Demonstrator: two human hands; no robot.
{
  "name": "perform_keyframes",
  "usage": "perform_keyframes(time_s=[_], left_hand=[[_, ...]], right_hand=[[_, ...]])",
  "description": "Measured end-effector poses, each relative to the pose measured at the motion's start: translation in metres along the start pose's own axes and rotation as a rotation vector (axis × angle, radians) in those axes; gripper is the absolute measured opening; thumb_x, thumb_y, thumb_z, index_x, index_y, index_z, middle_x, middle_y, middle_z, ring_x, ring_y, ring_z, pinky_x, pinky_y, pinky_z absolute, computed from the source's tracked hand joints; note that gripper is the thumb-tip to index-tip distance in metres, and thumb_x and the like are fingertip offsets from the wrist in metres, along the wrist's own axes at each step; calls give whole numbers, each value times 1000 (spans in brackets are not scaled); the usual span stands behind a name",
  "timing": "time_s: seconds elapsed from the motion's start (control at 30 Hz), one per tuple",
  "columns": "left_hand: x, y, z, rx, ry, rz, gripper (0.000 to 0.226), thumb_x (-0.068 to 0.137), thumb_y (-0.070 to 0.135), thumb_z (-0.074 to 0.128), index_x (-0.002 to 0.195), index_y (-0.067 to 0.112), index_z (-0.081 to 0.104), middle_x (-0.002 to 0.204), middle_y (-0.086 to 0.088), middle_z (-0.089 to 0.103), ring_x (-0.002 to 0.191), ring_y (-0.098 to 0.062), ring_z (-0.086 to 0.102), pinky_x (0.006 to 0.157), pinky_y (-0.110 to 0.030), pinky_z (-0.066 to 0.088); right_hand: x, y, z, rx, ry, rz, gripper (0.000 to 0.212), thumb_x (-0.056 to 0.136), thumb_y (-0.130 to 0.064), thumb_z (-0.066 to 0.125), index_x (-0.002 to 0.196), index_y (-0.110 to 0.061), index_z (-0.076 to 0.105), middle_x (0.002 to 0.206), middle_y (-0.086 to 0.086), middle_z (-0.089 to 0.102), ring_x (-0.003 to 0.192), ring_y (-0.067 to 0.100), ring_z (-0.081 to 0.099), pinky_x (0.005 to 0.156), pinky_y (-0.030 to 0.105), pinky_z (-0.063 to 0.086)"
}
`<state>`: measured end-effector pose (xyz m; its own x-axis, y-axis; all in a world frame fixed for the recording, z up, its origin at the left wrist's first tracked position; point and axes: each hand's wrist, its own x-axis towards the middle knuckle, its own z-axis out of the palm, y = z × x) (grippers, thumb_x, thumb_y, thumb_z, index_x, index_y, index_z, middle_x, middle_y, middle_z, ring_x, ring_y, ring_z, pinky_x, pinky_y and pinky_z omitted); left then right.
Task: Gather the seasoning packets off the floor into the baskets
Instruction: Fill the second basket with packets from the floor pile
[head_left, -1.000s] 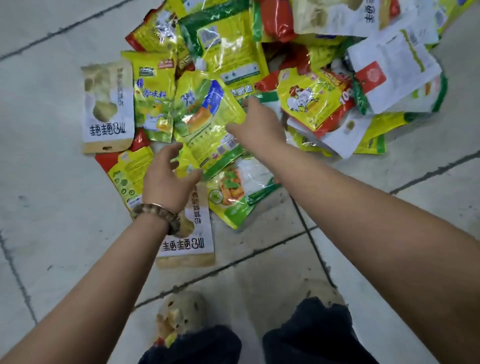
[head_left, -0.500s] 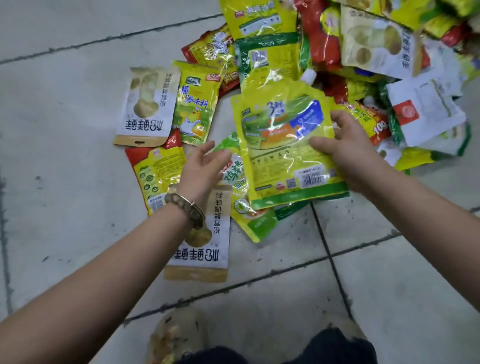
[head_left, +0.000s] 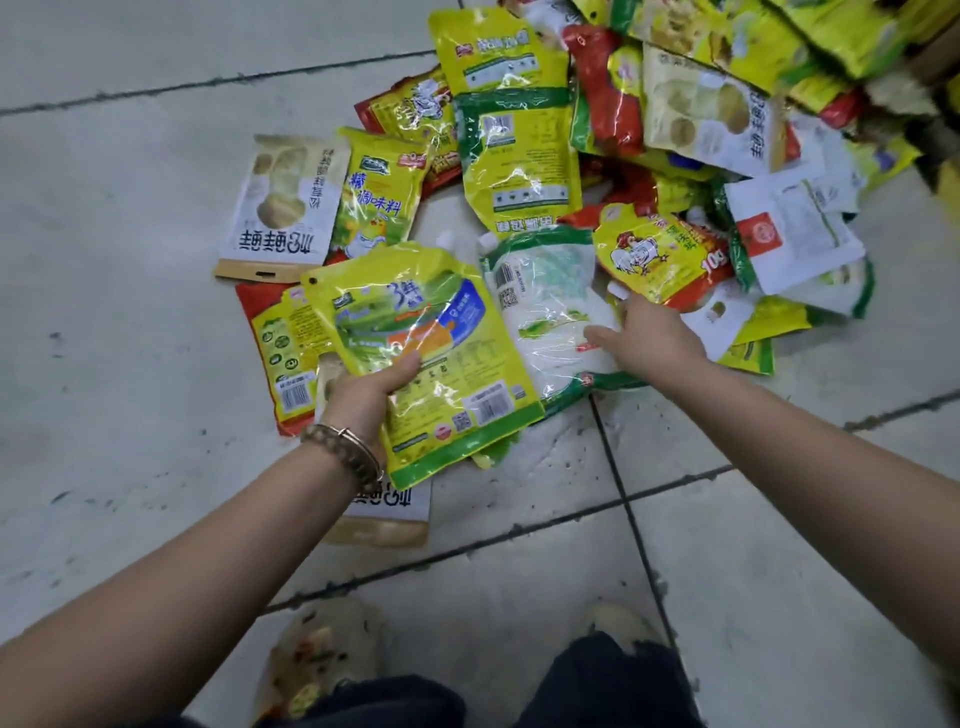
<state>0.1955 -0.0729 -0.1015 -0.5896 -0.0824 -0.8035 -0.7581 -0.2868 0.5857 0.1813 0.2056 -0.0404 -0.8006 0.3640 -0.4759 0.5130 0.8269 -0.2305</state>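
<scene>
Barely begun: your left hand (head_left: 363, 395) grips one yellow-green packet (head_left: 415, 338) just above the floor (head_left: 130, 338), while your right hand (head_left: 647, 338), fingers loose, reaches onto a white packet (head_left: 545, 312). Nearly the whole pile (head_left: 519, 156) lies there ungathered, and no basket shows.

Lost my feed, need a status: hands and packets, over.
Left hand grips yellow-green packet. Right hand open over white packet. Pile of packets on floor ahead.

Lighting is bright and diffuse; glare streaks the glossy packets (head_left: 519, 171) (upper centre); the upper right corner blurs and bends.
</scene>
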Motion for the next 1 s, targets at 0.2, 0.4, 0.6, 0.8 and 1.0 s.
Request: perform_keyframes(time_s=[0.2,0.4,0.6,0.8,1.0], left_hand=[[-5,5,-29,51,51,-36,124,18,47,95,128,10,53,121,-9,64,108,-34,62,93,-55,45],[-20,9,-38,112,114,70,131,14,53,92,130,8,49,122,-14,61,105,-37,62,89,-57,48],[-52,22,-12,119,99,96,151,20,66,86,145,8,25,140,-15,47,121,-35,51,100,-54,42],[-47,18,0,65,-85,36,145,19,91,63,141,16,38,143,-11,45,126,-32,47,105,-51,38],[-69,25,10,-159,-267,-50,82,61,40,69,134,9,47,124,-21,60,108,-37,60,82,-51,54]], right_hand=[[20,-10,9,333,-100,26,100,71,-51,76,146,-7,28,147,7,41,129,27,44,102,34,38],[7,-15,-3,683,-120,-32,27,80,-8,71,105,-7,60,99,10,66,80,24,60,66,27,47],[-31,-21,-38,996,-83,-265,20,83,4,62,88,-15,59,78,-1,67,59,6,64,56,22,52],[-58,-58,-16,1121,-411,-362,23,82,10,58,94,-10,56,71,-5,71,63,8,66,60,22,55],[-60,-77,15,949,-506,-337,25,83,9,60,84,-16,54,77,0,65,59,6,62,60,22,53]])
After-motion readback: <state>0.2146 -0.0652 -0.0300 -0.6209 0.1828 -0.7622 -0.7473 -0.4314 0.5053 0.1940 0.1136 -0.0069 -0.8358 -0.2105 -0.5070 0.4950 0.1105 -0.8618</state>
